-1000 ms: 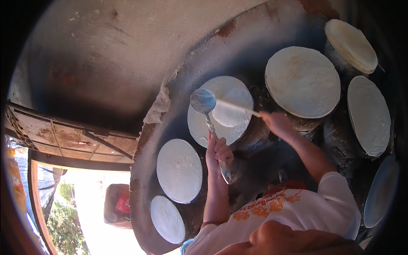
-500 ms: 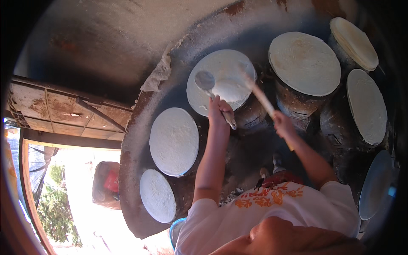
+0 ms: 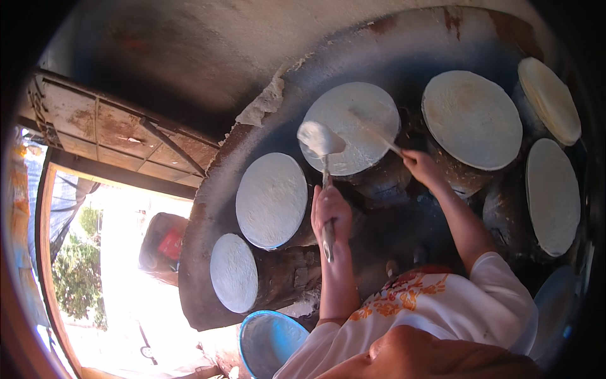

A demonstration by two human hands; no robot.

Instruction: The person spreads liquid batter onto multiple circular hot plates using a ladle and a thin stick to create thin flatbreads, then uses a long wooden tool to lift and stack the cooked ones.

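My left hand (image 3: 332,213) is closed around the metal handle of a ladle (image 3: 320,139), whose bowl is covered in white batter. The bowl hangs over the left edge of a round griddle coated with a white batter sheet (image 3: 363,107). My right hand (image 3: 421,167) grips a thin wooden spreader (image 3: 386,140). Its far end is smeared by motion over that sheet. On the left sit two more white-coated round griddles, a larger one (image 3: 271,201) and a smaller one (image 3: 233,273).
Right of my hands is another coated griddle (image 3: 472,120) on a drum-like stove. Beyond it a thick pale stack of flatbreads (image 3: 549,101) and a further coated round (image 3: 553,197) stand. A blue-rimmed basin (image 3: 274,344) lies at lower left. A curved rusty rim (image 3: 205,208) encloses the griddles.
The batter mound on the middle griddle has been spread into a flatter sheet. The ladle has turned and now shows white batter. My right hand and the spreader have moved; the view has shifted.
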